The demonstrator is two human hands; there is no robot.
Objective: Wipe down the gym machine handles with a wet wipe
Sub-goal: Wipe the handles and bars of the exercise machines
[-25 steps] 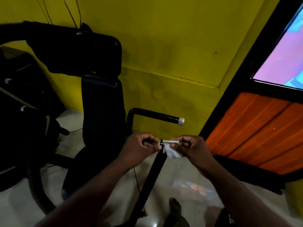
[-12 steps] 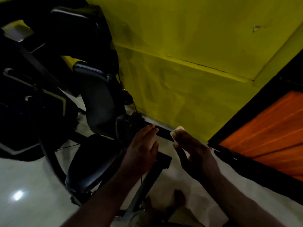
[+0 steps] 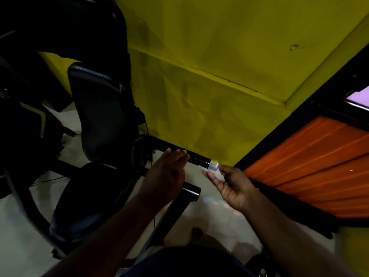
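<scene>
The machine's black handle (image 3: pixel 179 151) juts out to the right from beside the seat and ends in a silver cap (image 3: pixel 213 165). My left hand (image 3: pixel 166 174) reaches up to it with straight fingers, the fingertips at or on the bar's near side. Just right of the cap, my right hand (image 3: pixel 232 183) is turned palm up and pinches a small white wet wipe (image 3: pixel 217 173) between thumb and fingers. The wipe sits right below the cap; I cannot tell whether it touches it.
A second black bar (image 3: pixel 179 208) rises from the floor below my left hand. The machine's dark seat (image 3: pixel 85 198) and backrest (image 3: pixel 99 116) stand at left. A yellow wall (image 3: pixel 219 76) lies behind, an orange panel (image 3: pixel 311 166) at right, and pale floor (image 3: pixel 20 226) below.
My left hand has let go of the wipe, straightened its fingers and reached to the handle. My right hand has carried the wipe up to the silver cap. The view has tilted down.
</scene>
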